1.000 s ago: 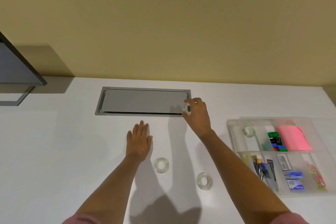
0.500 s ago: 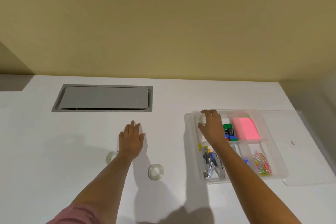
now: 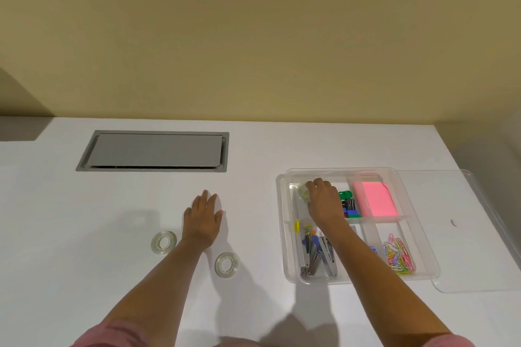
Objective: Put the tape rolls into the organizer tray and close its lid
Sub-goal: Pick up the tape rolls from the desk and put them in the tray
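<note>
The clear plastic organizer tray (image 3: pixel 290 234) sits on the white table (image 3: pixel 56 234) at right, its clear lid (image 3: pixel 465 234) lying just right of it. Two clear tape rolls (image 3: pixel 163 242) (image 3: pixel 226 264) lie left of the tray. The grey rectangular hatch (image 3: pixel 153 151) lies behind them.

Even, fairly bright indoor light falls from above and behind the person, throwing soft grey shadows of both arms forward onto the white desk (image 3: pixel 84 220). A broader shadow pools at the bottom edge. The yellow wall (image 3: pixel 253 36) darkens toward the top and corners. Wide-angle distortion bends the desk's far edge and side lines. The picture is slightly soft overall; the clear tray (image 3: pixel 423 267) shows faint sheen, no harsh glare.
</note>
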